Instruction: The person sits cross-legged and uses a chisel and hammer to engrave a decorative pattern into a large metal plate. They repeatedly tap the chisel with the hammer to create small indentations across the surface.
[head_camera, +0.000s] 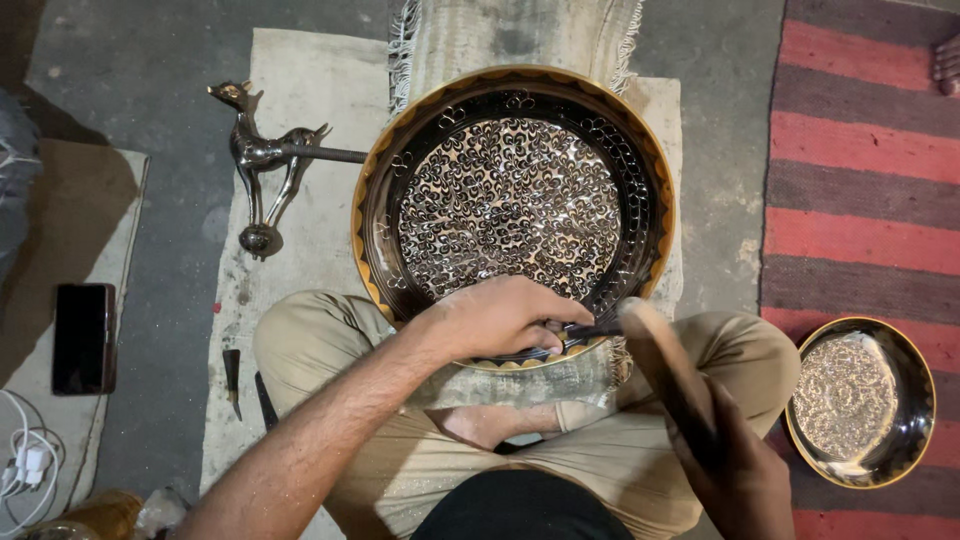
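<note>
Left hand (500, 318) pinches a chisel (590, 328) on the engraved tray (515, 205) (right hand (735, 470) grips a mallet (665, 375)).

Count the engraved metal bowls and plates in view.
2. The large engraved plate lies on the person's lap and the cloth; the small engraved bowl sits on the striped rug at right. None looks hidden.
</note>
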